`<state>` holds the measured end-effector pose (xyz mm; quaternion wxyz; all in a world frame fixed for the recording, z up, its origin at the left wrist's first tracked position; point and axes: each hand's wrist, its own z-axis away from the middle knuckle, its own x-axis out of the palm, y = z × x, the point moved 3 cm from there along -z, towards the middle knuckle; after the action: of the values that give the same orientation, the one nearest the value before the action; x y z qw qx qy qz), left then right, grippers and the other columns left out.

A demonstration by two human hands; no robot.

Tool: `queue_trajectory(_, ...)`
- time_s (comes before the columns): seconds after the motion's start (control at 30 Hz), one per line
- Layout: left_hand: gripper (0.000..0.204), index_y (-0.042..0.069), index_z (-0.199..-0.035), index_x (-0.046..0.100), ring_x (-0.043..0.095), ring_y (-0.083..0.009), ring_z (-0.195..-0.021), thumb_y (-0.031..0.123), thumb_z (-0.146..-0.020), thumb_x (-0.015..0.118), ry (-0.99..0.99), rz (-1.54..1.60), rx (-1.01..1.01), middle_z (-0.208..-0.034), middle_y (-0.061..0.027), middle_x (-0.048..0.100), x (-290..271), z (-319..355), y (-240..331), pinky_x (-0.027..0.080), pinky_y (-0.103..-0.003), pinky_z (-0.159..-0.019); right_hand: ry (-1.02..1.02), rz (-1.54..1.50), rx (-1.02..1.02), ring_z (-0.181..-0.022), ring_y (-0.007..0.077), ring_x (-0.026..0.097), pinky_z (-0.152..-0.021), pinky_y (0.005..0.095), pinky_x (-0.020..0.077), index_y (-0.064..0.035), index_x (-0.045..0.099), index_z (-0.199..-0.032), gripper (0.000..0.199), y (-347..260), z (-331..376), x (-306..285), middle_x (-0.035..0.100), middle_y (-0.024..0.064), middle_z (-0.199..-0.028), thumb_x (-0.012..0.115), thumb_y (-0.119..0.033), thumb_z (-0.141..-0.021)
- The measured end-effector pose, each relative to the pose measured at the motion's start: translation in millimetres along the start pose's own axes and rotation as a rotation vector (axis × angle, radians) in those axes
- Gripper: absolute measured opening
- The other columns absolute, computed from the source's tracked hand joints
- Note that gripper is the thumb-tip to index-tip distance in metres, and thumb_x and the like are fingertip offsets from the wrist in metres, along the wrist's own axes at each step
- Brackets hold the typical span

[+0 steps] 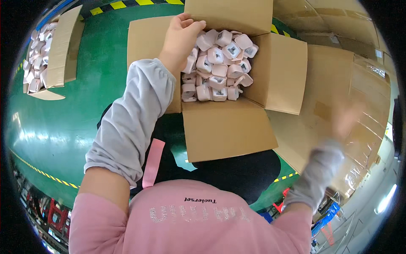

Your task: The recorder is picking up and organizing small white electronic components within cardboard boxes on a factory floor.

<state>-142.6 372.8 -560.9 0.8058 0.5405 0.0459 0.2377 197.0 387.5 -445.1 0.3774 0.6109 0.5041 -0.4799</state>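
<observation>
An open cardboard box (230, 131) stands before me, its flaps folded outward. It is filled with small pale-pink cases (219, 70) with rounded corners, several of them showing white insides with a dark mark. My left hand (182, 40) is at the far left corner of the box, over the left flap and beside the cases. Its fingers are curled in, and what they hold, if anything, is hidden. Off to the right, my right hand (349, 116) is smeared by motion in front of a large brown carton, apart from the box; its fingers cannot be made out.
At the far left, another open carton (61, 51) holds more pale cases on the green floor (101, 59). Large taped cartons (325, 80) crowd the right side. Yellow-and-black tape (118, 5) marks the floor. Red and blue items lie at lower right.
</observation>
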Motion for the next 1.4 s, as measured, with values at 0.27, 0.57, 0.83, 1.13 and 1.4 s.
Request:
queue_trajectory(0.27,0.045,0.003,-0.119,0.047,0.052,-0.0114,-0.092,0.022,-0.081,0.061,-0.214,0.031,-0.044,-0.107,-0.0054,0.055,37.9,12.8,-4.8,0.042,-0.026,-0.078,-0.913,-0.775,-0.018,-0.104,0.0279,0.056,-0.089,0.0354,0.0444,0.0122,0.034,-0.123,0.091,-33.6,-49.5,285.2,0.055,0.0222,-0.114,0.079,-0.035,-0.059)
queue_trajectory(0.57,0.057,0.001,-0.12,0.045,0.052,-0.0183,-0.098,0.028,-0.074,0.067,-0.284,-0.175,-0.184,-0.109,-0.0124,0.053,10.2,11.5,-34.7,0.043,-0.029,-0.082,-0.872,-0.886,0.058,-0.087,0.0159,0.056,-0.077,0.0287,0.0458,-0.0002,0.057,-0.104,0.036,-75.9,55.8,230.7,0.06,0.0078,-0.096,0.068,-0.008,-0.071)
queue_trajectory(0.83,0.075,0.015,-0.14,0.02,0.041,-0.0239,-0.12,0.044,-0.082,0.058,-0.812,0.256,-0.443,-0.133,-0.0091,0.04,33.7,51.7,-16.2,0.039,-0.042,-0.094,-0.86,-1.455,-0.117,-0.091,0.0148,0.056,-0.078,0.0282,0.0473,-0.0084,0.056,-0.102,0.027,-82.0,87.9,79.3,0.057,0.0036,-0.101,0.06,0.003,-0.078)
queue_trajectory(1.13,0.075,0.009,-0.133,0.033,0.044,-0.0207,-0.116,0.01,-0.067,0.067,-0.89,0.136,0.066,-0.125,-0.009,0.044,36.5,57.2,5.2,0.037,-0.033,-0.096,-0.461,-1.542,-0.388,-0.092,0.018,0.057,-0.08,0.0313,0.0485,-0.0055,0.053,-0.1,0.032,-75.9,66.8,37.5,0.055,0.0075,-0.1,0.065,0.006,-0.073)
queue_trajectory(1.4,0.079,0.007,-0.127,0.034,0.044,-0.0229,-0.116,0.01,-0.062,0.078,-0.611,-0.07,0.697,-0.125,-0.0126,0.045,31.6,57.7,16.8,0.038,-0.035,-0.095,-0.153,-1.261,-0.385,-0.094,0.019,0.055,-0.08,0.0323,0.0464,-0.0068,0.054,-0.093,0.028,-45.7,55.3,0.4,0.055,0.0087,-0.101,0.065,0.006,-0.07)
